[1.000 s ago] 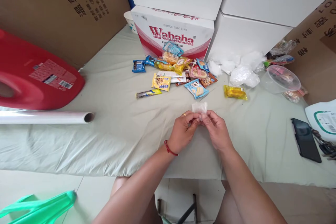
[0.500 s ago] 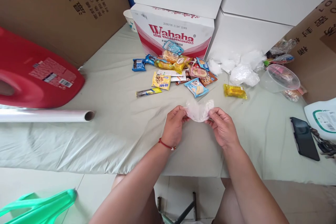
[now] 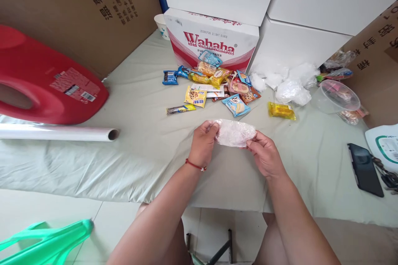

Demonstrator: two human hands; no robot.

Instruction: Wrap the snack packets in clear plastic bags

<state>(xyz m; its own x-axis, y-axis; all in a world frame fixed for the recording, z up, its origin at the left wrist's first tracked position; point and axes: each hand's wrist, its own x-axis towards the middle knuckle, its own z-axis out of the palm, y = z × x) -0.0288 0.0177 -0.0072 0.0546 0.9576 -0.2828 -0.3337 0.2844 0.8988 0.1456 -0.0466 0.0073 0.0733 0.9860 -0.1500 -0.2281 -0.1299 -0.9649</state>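
Note:
A clear, crinkled piece of plastic film (image 3: 235, 133) is stretched between my two hands above the cloth. My left hand (image 3: 203, 140), with a red string bracelet at the wrist, pinches its left end. My right hand (image 3: 265, 151) grips the right end between thumb and fingers. Whether the film is a bag or a cover I cannot tell. Just beyond it lie a light-blue snack packet (image 3: 236, 105) and a yellow cookie packet (image 3: 195, 96), at the front of a heap of wrapped snacks (image 3: 217, 78).
Crumpled clear plastic (image 3: 292, 89) lies behind a yellow wrapped snack (image 3: 281, 111). To the right are a clear tub (image 3: 336, 101) and a phone (image 3: 365, 169). A red jug (image 3: 46, 78) and a film roll (image 3: 62, 132) are left. The Wahaha carton (image 3: 214, 43) stands behind.
The film between my hands has gone from bunched with a dip in the middle to a wider, flatter strip. My hands are slightly farther apart. The view has shifted a little.

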